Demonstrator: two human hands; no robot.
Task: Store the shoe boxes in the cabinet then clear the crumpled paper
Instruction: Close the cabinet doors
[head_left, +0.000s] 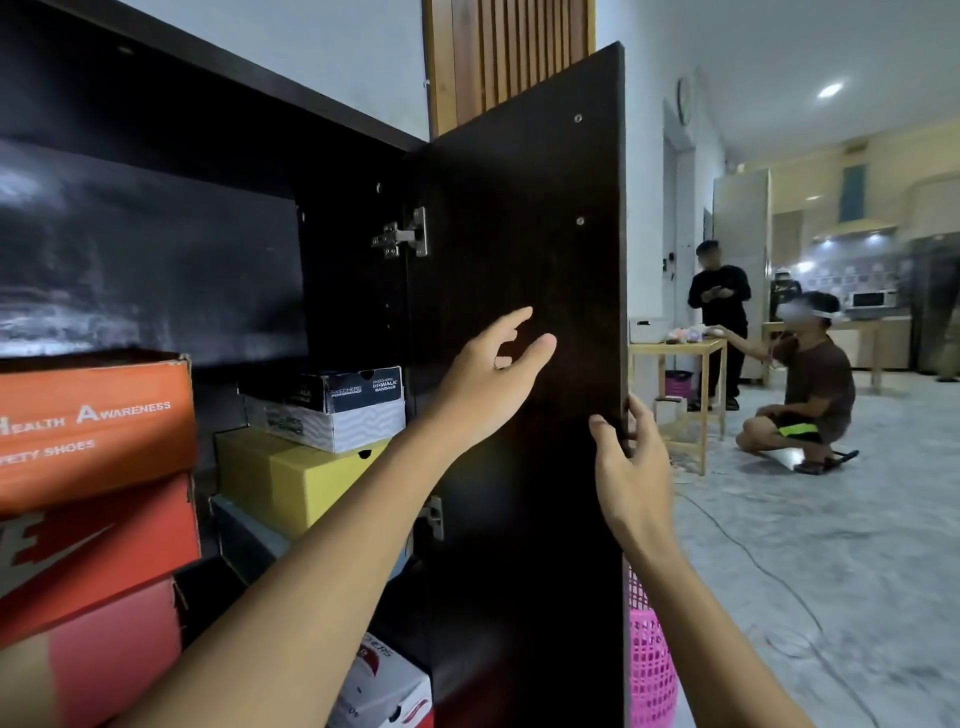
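Head view: dark brown wooden cabinet (208, 119) with open cabinet door (519, 234) swung out toward camera, silver metal hinge (405, 236) on its inner side. All visible shoe boxes already inside the cabinet. At left, a stack of three: orange cardboard shoe box with white lettering (93, 426) on orange-red shoe box with white logo (104, 540), on pink-red shoe box (114, 665). Further in, black-and-white shoe box (337, 410) on yellow cardboard shoe box (280, 478), on dark grey box (244, 540). Lower down, near the door's foot, white shoe box with red print (379, 686). Left hand (488, 384) raised in front of the door's inner face, with fingers (537, 347) spread and loosely bent, gripping nothing; contact with the door: cannot tell. Right hand (631, 457) at the door's free edge, with thumb on the inner face and fingers (640, 410) curled round the edge. Pink plastic lattice basket (652, 665) low down, just behind the door. Background, well apart: crouching person in brown shirt (810, 384) reaching toward light wooden table (675, 345), standing person in black (719, 306) beyond it, grey marbled floor (831, 545).
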